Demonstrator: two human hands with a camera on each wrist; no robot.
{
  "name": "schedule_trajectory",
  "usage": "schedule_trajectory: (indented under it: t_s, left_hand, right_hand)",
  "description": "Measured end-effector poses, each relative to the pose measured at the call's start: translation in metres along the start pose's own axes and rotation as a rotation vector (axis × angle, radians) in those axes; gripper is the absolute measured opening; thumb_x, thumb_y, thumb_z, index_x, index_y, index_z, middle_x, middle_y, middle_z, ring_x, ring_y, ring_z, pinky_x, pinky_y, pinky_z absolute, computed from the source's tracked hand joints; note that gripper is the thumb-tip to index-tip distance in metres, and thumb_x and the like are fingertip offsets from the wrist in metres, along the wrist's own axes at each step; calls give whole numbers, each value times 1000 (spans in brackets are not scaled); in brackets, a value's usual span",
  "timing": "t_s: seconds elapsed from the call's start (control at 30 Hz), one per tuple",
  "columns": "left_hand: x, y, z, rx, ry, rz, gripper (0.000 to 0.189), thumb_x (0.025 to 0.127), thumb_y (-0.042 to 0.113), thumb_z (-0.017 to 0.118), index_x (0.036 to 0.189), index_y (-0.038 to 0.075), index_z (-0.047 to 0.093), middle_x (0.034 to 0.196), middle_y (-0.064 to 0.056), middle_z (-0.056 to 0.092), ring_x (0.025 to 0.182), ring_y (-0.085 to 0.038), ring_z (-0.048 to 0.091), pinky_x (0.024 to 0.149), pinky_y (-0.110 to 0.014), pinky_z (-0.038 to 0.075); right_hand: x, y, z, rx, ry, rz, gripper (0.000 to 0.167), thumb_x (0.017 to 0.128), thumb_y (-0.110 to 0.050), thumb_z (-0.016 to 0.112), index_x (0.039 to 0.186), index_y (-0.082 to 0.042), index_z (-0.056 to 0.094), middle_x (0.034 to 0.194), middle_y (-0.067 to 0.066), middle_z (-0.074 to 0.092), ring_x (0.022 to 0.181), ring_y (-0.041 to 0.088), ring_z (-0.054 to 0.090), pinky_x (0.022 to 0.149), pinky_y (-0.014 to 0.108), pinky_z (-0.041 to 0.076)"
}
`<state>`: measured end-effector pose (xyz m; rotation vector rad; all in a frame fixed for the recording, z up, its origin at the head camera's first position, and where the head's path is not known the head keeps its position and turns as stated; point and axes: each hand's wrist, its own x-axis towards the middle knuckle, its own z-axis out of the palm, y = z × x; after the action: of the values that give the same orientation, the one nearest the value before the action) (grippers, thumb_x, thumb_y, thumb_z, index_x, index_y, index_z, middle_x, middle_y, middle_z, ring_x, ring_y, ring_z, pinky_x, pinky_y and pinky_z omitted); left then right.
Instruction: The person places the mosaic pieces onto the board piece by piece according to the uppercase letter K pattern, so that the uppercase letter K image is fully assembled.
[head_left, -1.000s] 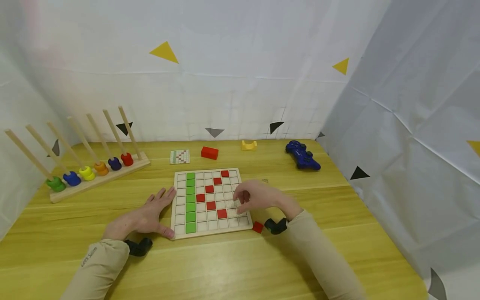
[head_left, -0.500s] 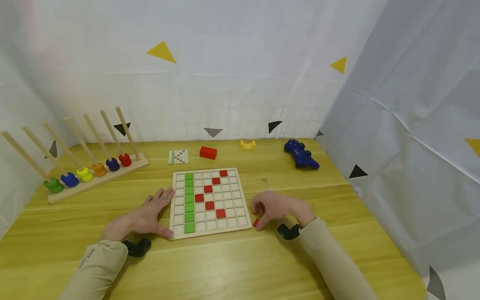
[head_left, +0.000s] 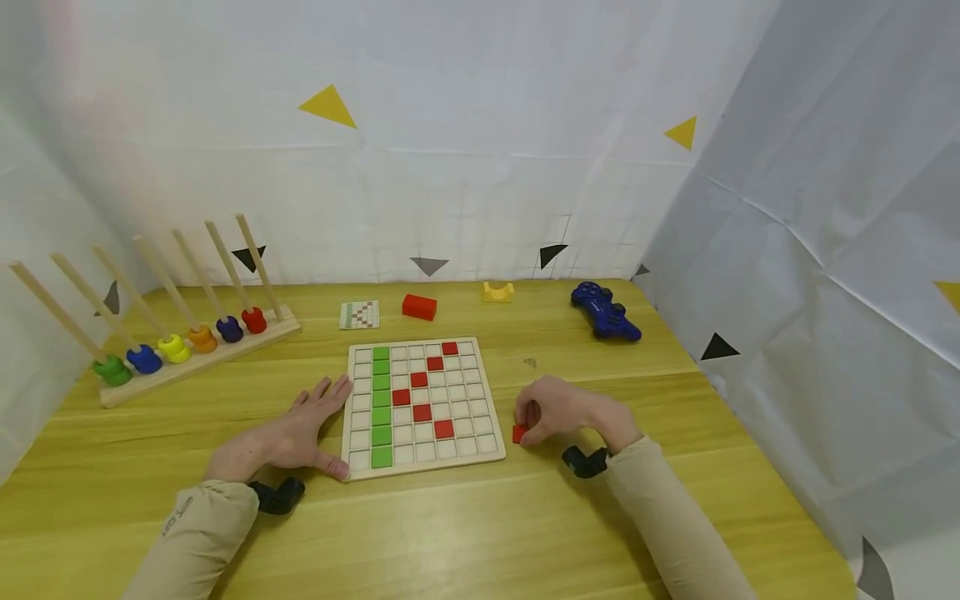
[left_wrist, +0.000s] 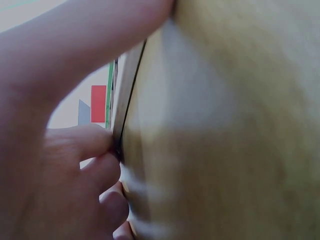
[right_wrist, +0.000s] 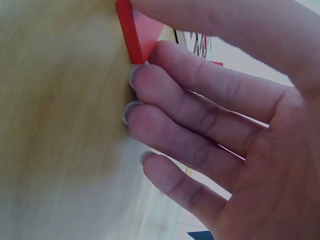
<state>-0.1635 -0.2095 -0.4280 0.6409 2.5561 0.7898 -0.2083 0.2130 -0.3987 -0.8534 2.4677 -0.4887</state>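
Note:
A square wooden grid board (head_left: pixel 501 456) lies on the table, a column of green tiles (head_left: pixel 381 397) and several red tiles (head_left: pixel 422 412) set in its cells. Along its left edge rests my left hand (head_left: pixel 296 433), fingers spread, with fingertips and thumb against the rim; the left wrist view has them at the board's side (left_wrist: pixel 125 95). Just right of the board, my right hand (head_left: pixel 558 412) pinches a loose red tile (right_wrist: pixel 140 32) between thumb and index finger. Close up, that tile is tipped on edge at the tabletop, partly covered by the thumb (right_wrist: pixel 210 20).
Behind the board lie a small pattern card (head_left: pixel 359 314), a red block (head_left: pixel 419 307) and a yellow arch-shaped block (head_left: pixel 498 292). A blue game controller (head_left: pixel 604 311) sits at the back right. At the left stands a wooden peg rack (head_left: pixel 217 354) with coloured beads on its pegs.
My right hand has moved from over the board's right side to the loose red tile beside it and now pinches it. The left hand has stayed at the board's edge.

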Motion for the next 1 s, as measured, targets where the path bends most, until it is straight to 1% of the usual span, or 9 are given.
schedule_trajectory:
  t_s: [0.1,0.3,0.43,0.63,0.83,1.0]
  left_hand:
    - [0,0,0,1,0,-1,134,67,53,87,159,-3,7,166,-24,2,151,-48,-5,118,-67,-1]
    - [0,1,0,4,1,-5,134,67,53,87,159,-3,7,166,-24,3,151,-48,-5,119,-66,-1]
    - [-1,1,1,2,-4,-8,134,67,54,87,159,-2,7,166,-24,2,151,-48,-6,118,-67,-1]
    - [-1,3,-2,-1,4,0,134,68,53,87,159,-3,7,166,-25,2,151,-48,-6,118,-67,-2]
    - [-2,2,-1,-1,2,3,134,68,53,87,158,-4,7,166,-25,2,151,-49,-6,118,-67,-2]
    - [-1,2,-1,-10,6,13,133,68,51,88,158,-4,8,166,-25,3,150,-49,-6,118,-67,-2]
  right_hand:
    - [0,1,1,-23,10,12,21,80,-24,85,92,-15,70,84,-6,65,74,7,57,69,24,51]
    - [2,-1,3,-48,12,78,21,79,-25,83,92,-17,68,83,-7,62,74,9,56,70,27,50]
    - [3,-2,3,-53,23,93,19,79,-23,82,92,-17,69,82,-7,63,72,10,56,69,27,50]
    - [4,-3,1,-71,43,82,18,79,-23,81,92,-18,70,82,-9,63,72,9,57,68,26,51]
    - [5,-6,2,-57,50,49,19,80,-26,80,94,-18,70,85,-9,63,75,9,57,71,28,51]
    - [5,-9,-1,-47,72,17,17,80,-26,81,92,-20,69,85,-10,64,77,8,58,72,27,52]
